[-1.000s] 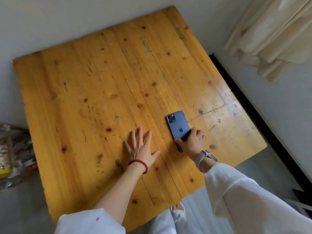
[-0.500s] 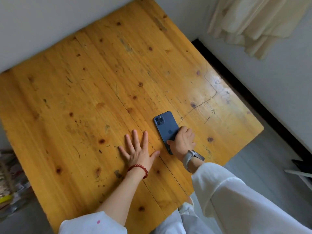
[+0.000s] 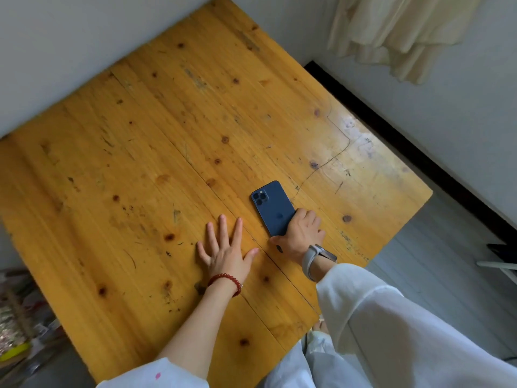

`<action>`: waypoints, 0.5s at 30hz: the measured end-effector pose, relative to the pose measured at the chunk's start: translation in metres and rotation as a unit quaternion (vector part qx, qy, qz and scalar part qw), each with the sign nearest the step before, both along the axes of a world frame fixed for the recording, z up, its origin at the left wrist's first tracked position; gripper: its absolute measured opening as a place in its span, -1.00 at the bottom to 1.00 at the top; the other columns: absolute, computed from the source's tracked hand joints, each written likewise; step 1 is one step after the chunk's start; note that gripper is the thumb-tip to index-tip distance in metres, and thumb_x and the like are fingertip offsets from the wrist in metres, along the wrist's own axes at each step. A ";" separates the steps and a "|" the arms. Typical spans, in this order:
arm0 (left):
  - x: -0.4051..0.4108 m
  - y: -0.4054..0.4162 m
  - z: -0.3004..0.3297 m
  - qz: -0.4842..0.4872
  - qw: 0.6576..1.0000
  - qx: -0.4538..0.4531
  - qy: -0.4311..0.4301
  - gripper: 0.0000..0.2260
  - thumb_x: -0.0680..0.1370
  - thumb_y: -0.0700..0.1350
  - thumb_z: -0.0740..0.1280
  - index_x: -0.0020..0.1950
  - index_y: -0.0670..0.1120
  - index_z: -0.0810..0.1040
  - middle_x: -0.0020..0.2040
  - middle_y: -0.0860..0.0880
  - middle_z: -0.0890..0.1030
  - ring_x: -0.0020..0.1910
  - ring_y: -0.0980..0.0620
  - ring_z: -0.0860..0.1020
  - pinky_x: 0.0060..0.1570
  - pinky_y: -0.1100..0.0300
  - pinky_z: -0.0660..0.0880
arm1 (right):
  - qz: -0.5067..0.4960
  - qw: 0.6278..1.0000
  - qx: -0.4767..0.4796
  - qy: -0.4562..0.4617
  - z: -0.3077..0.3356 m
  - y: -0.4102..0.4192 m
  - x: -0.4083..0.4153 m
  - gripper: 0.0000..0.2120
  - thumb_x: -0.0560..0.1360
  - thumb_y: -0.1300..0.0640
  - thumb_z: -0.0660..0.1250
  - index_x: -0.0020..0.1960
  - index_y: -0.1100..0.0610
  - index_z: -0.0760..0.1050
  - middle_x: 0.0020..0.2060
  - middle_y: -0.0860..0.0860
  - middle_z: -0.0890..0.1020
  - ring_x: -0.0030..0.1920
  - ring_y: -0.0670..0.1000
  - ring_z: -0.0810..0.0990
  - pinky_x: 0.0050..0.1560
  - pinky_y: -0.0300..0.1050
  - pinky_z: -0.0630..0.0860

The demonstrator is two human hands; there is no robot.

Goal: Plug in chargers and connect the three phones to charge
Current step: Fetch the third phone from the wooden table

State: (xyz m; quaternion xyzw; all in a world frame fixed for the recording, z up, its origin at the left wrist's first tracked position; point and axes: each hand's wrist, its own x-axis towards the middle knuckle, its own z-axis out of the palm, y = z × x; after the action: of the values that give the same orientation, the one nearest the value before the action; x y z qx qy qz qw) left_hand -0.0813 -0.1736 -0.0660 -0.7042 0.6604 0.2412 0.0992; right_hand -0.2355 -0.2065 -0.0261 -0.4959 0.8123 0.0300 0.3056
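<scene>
A dark blue phone (image 3: 272, 205) lies face down on the wooden table (image 3: 156, 152), camera lenses toward the far side. My right hand (image 3: 300, 233), with a grey watch on the wrist, grips the phone's near end, fingers wrapped over it. My left hand (image 3: 226, 247), wearing a red bead bracelet, rests flat on the table just left of the phone with fingers spread, holding nothing. No charger, cable or other phone is in sight.
The table stands in a corner against white walls. A cream curtain (image 3: 397, 32) hangs at the upper right above a black baseboard (image 3: 419, 152). Cluttered items (image 3: 16, 326) sit on the floor at the left. A white object (image 3: 498, 266) shows at the right edge.
The view has swung slightly, shifting the table up and left in the frame. Both hands and the phone keep the same places on the table.
</scene>
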 end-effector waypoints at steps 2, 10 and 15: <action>-0.001 0.001 0.000 0.002 1.000 -0.002 0.000 -0.28 0.45 0.30 0.12 0.40 0.24 -0.31 0.44 0.05 -0.41 0.44 -0.11 -0.38 0.35 -0.25 -0.29 | 0.004 0.999 -0.011 -0.039 -0.001 0.002 -0.005 -0.42 0.33 -0.06 0.44 0.18 0.19 0.27 0.09 0.11 0.39 0.07 0.12 0.40 -0.01 0.00 0.41; -0.025 -0.001 0.029 0.064 0.996 -0.008 0.067 -0.40 0.50 0.12 0.20 0.46 0.10 0.01 0.53 -0.05 -0.02 0.50 -0.12 -0.11 0.42 -0.25 -0.08 | -0.074 0.981 -0.044 -0.176 0.022 0.056 -0.060 -0.89 0.56 0.11 0.09 -0.05 0.14 0.34 -0.36 0.03 0.44 -0.31 0.14 0.45 -0.39 -0.10 0.31; -0.118 0.010 0.075 -0.025 0.987 -0.063 0.149 -0.51 0.52 0.04 0.19 0.43 -0.02 0.19 0.48 -0.08 0.19 0.46 -0.09 0.11 0.42 -0.14 0.08 | -0.198 0.953 -0.147 -0.176 0.054 0.140 -0.140 -0.86 0.54 0.19 0.13 -0.16 0.21 0.36 -0.22 0.18 0.53 -0.20 0.16 0.44 -0.28 -0.08 0.18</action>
State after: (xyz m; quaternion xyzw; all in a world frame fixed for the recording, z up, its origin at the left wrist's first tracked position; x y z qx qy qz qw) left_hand -0.1995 -0.1635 0.0090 -0.6485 0.6992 0.2985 -0.0384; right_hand -0.3754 -0.0670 0.0280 -0.3624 0.8229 -0.2385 0.3670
